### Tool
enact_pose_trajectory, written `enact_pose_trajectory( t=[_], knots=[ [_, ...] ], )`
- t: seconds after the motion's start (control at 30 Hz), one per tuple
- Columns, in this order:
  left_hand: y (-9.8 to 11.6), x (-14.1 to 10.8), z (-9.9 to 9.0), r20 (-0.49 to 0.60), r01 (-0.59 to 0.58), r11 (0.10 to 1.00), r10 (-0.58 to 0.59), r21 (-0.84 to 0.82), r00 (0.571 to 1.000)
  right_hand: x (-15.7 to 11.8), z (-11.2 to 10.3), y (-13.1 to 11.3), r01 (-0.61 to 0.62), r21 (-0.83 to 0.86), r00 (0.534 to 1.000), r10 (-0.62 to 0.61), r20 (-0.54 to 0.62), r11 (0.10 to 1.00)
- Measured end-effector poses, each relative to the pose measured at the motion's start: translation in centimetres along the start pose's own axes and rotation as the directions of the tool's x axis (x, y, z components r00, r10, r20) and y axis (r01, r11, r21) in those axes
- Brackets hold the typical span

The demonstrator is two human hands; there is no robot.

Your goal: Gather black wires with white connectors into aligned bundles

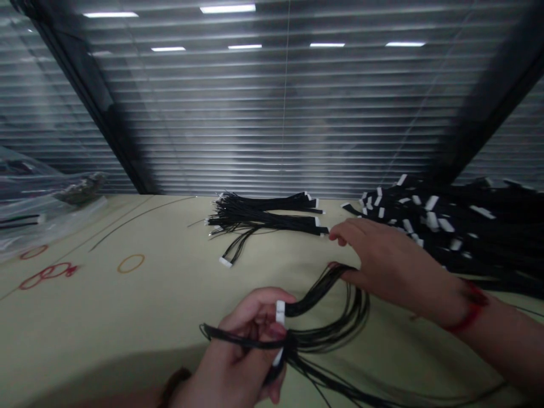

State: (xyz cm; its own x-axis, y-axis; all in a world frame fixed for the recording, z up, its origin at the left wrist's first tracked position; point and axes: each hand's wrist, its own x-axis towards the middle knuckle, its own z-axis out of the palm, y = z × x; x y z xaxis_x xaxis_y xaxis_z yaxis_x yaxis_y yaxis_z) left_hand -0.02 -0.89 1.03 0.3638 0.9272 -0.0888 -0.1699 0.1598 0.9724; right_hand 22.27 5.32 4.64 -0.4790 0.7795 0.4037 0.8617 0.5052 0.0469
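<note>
My left hand (242,345) grips a bundle of thin black wires (327,334) low in the view, with a white connector (280,311) showing above my fingers and another (277,357) below them. My right hand (391,266) pinches the same bundle farther along, where it bends into a loop. Its forefinger reaches toward a neat batch of black wire harnesses (263,215) with white connector ends on the table. A red thread bracelet (467,311) circles my right wrist.
A large heap of black harnesses with white connectors (450,226) lies at the right. A clear plastic bag (42,209) sits at the far left. The pale green tabletop (127,306) bears red and orange ring marks and a loose thin wire. Slatted window blinds (272,113) stand behind it.
</note>
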Motion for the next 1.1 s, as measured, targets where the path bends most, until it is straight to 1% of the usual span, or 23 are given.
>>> enact_pose_trajectory(
  t=[0.07,0.17,0.23,0.33,0.4,0.5,0.57,0.63,0.7,0.77,1.0,1.1],
  knots=[
    [0.1,0.0,0.1,-0.003,0.013,1.0,-0.013,-0.011,1.0,0.3,0.9,1.1,-0.022,0.016,1.0,0.022,0.006,1.0],
    [0.0,0.1,0.0,-0.009,0.018,1.0,-0.018,-0.013,1.0,0.3,2.6,1.2,-0.014,0.053,1.0,0.013,0.014,0.999],
    [-0.2,0.2,-0.1,-0.016,0.019,1.0,-0.019,0.001,1.0,0.1,3.6,0.8,0.03,0.094,0.999,-0.032,0.017,0.995],
    [-0.8,0.5,-0.3,-0.033,0.014,1.0,-0.014,0.023,0.999,-0.2,4.4,0.3,0.157,0.197,0.987,-0.159,-0.005,0.968],
    [-1.1,0.7,-0.5,-0.046,-0.004,1.0,0.005,0.023,0.999,-0.3,4.0,-0.2,0.25,0.272,0.968,-0.239,-0.073,0.929],
    [-1.3,0.7,-0.6,-0.051,-0.025,0.999,0.027,0.021,0.998,-0.7,2.4,-1.8,0.357,0.337,0.93,-0.297,-0.216,0.871],
    [-1.4,0.7,-0.5,-0.047,-0.021,1.0,0.022,0.02,0.999,-1.0,1.5,-3.2,0.402,0.333,0.905,-0.313,-0.289,0.853],
    [-1.4,0.6,-0.4,-0.045,-0.014,1.0,0.015,0.011,0.999,-1.2,1.2,-4.5,0.434,0.289,0.882,-0.337,-0.33,0.853],
    [-1.3,0.6,-0.3,-0.038,-0.009,1.0,0.009,0.006,0.999,-1.4,1.3,-5.3,0.453,0.224,0.865,-0.365,-0.343,0.863],
    [-1.2,0.6,-0.3,-0.031,-0.003,1.0,0.003,0.009,1.0,-1.5,1.6,-5.6,0.466,0.179,0.857,-0.392,-0.334,0.867],
    [-1.1,0.4,-0.2,-0.028,0.021,0.999,-0.02,0.05,0.999,-2.2,1.9,-6.0,0.507,0.15,0.842,-0.452,-0.294,0.849],
    [-1.3,0.5,-0.3,-0.038,0.021,0.998,-0.019,0.063,0.999,-1.7,1.4,-6.2,0.499,0.12,0.848,-0.454,-0.275,0.858]
  ],
)
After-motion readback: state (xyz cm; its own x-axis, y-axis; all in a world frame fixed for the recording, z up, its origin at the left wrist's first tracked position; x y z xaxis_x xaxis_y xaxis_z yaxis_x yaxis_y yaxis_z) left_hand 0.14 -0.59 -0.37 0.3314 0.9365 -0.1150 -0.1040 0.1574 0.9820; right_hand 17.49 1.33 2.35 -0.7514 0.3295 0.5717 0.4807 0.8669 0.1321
